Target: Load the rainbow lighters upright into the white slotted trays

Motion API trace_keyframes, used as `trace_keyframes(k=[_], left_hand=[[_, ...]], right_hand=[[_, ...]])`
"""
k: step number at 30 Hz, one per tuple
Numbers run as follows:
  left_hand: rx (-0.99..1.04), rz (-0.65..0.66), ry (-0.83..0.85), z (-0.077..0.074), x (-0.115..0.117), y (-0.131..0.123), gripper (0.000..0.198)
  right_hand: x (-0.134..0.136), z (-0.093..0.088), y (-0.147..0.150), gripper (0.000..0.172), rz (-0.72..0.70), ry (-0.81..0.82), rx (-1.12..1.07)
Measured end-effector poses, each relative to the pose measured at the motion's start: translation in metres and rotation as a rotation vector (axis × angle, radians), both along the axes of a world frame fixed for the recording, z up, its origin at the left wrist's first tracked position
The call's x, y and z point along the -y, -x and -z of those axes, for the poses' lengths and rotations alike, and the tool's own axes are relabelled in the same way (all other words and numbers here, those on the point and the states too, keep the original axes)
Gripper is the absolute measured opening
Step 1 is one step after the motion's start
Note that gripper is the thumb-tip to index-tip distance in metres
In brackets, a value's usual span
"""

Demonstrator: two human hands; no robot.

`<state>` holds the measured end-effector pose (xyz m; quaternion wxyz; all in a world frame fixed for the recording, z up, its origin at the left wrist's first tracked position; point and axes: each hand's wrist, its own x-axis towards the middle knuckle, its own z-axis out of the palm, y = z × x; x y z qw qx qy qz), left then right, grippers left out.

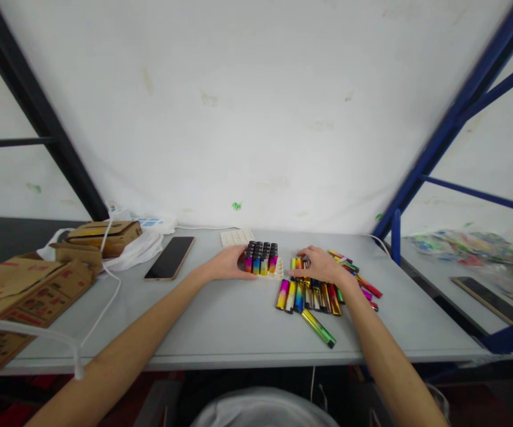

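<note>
Several shiny multicoloured lighters [263,261] with black tops stand upright in rows, on the left part of a white tray with holes [280,268]. My left hand [229,263] curves around the left side of this block, thumb in front and fingers behind. To the right, my right hand [321,264] is bent over a pile of loose lighters [312,296], its thumb and fingers closed around some at the pile's upper left. How many it grips is hidden. One green-yellow lighter [318,328] lies apart, nearer the table's front edge.
Another white holed tray [236,238] lies behind, near the wall. A phone [169,258], a white plastic bag [134,250] and opened cardboard boxes [29,290] with a white cable are at left. Blue frame bars [429,148] rise at right; beyond them lies another phone [487,299].
</note>
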<state>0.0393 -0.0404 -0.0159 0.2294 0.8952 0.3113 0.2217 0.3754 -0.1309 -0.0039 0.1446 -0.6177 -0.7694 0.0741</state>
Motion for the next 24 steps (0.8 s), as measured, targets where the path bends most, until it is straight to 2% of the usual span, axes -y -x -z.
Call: trace_keyframes(k=[6,10,14,18,22,24], left_hand=[[-0.06,-0.017,-0.06,-0.003,0.003,-0.001,0.069],[-0.076,-0.014,-0.069,-0.004,0.003,-0.001,0.07],[-0.077,-0.025,-0.065,-0.006,0.005,-0.001,0.071],[-0.071,-0.027,-0.068,-0.007,0.005,-0.001,0.069],[-0.066,-0.029,-0.068,-0.004,0.003,-0.001,0.068],[-0.054,-0.027,-0.065,-0.004,0.003,-0.001,0.068]], right_hand=[[0.001,0.0,-0.011,0.06,-0.062,0.016,-0.105],[0.0,-0.002,-0.004,0.05,-0.05,-0.049,-0.197],[-0.003,-0.001,0.006,0.037,-0.046,-0.098,-0.392],[-0.009,0.003,0.01,0.042,-0.042,-0.154,-0.58],[-0.012,0.004,0.012,0.054,0.067,-0.116,-0.719],[-0.012,0.003,0.012,0.054,0.095,-0.1,-0.77]])
